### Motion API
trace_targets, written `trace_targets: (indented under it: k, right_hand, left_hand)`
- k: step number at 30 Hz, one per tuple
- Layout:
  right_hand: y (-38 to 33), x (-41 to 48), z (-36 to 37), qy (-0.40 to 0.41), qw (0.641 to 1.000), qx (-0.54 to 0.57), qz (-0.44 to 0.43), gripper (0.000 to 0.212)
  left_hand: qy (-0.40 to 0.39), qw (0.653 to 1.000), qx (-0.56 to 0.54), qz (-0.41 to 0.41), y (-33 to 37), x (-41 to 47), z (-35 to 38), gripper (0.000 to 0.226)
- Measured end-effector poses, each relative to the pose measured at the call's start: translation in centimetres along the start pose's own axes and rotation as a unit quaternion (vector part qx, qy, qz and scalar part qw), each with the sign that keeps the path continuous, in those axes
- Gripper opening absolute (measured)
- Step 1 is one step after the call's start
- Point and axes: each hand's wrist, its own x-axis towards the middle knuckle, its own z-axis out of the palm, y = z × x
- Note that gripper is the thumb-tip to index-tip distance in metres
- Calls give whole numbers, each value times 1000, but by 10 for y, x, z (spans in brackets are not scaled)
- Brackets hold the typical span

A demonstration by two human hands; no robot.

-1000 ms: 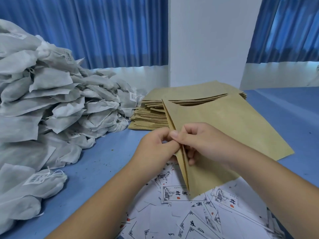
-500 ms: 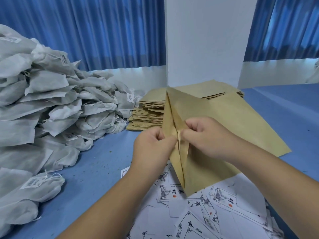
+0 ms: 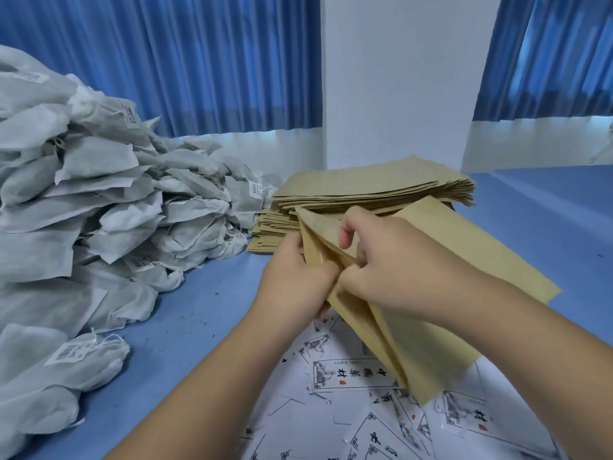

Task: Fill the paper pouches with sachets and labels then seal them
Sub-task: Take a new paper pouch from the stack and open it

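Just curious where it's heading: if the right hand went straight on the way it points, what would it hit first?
The right hand points leftward into the paper pouch it pinches; just beyond, probably, the left hand. Depth is unclear.

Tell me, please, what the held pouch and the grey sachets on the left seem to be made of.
The pouch looks like matte brown kraft paper: dull tan, with crisp folds at its opened mouth. The sachets seem a soft non-woven or fine-mesh fabric, pale grey and rumpled; the exact fibre is unclear.
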Motion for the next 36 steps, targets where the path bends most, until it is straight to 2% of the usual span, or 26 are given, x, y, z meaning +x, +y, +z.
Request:
trace_targets:
  k: [3,6,9,13,15,17,19,22,25,27,30,34,36]
  right_hand:
    - [-8,1,-19,70,991,-112,25,23]
    - [-11,8,-39,93,984,-143,52,18]
    - [-14,21,-41,46,995,-64,62,14]
    - [-19,35,-20,-60,992,98,57,14]
    - [-16,40,-6,-51,984,161,60,16]
    - [-12,43,3,-9,975,213,67,21]
    - [-8,45,8,35,961,263,77,26]
    - [-7,46,17,68,948,299,88,27]
    - [-9,45,28,73,951,290,82,24]
    - [-10,45,34,68,952,289,80,23]
    - [-9,47,38,69,953,284,75,24]
    - [-10,46,38,63,950,296,77,24]
    - [-11,45,37,56,949,303,72,25]
  left_hand:
    - [-10,999,30,-22,-6,2,-3,15]
    - [-11,998,11,-62,-10,8,-12,18]
    - [-38,995,-18,-95,-16,13,-21,23]
    - [-96,986,-28,-132,-23,16,-28,11]
    - [-102,984,-31,-140,-26,19,-34,7]
    - [-84,986,-30,-143,-31,21,-42,6]
    - [-29,993,8,-117,-36,24,-48,13]
    - [88,981,171,-17,-43,28,-55,46]
    - [52,956,278,78,-48,27,-59,76]
    - [17,951,294,92,-51,28,-63,86]
    - [6,949,301,96,-49,29,-70,89]
    - [-19,947,308,91,-36,25,-80,76]
    - [39,944,307,113,-27,25,-89,58]
